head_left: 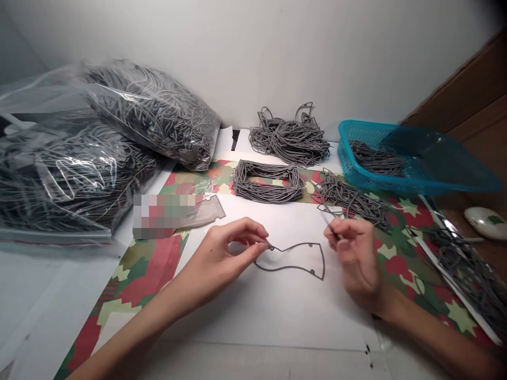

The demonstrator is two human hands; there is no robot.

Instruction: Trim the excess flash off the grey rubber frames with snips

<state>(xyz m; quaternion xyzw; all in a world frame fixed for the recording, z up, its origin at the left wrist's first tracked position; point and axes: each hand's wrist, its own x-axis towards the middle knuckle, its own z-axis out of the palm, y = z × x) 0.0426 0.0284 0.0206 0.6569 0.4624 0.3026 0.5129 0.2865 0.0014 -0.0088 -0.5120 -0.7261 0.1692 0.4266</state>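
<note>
My left hand (233,245) pinches the left end of a thin grey rubber gasket outline (295,261) that lies on the white sheet (277,306). My right hand (352,248) is blurred by motion just right of the gasket, fingers curled around a thin dark tool or strip that I cannot make out. A neat rectangular stack of grey gaskets (268,181) sits beyond the hands. A loose pile of gaskets (352,198) lies right behind my right hand.
Two clear plastic bags full of grey gaskets (99,142) fill the left. A tangled heap (289,137) sits at the back by the wall. A teal basket (415,158) holds more gaskets. More lie at the right (467,269), near a white object (485,221).
</note>
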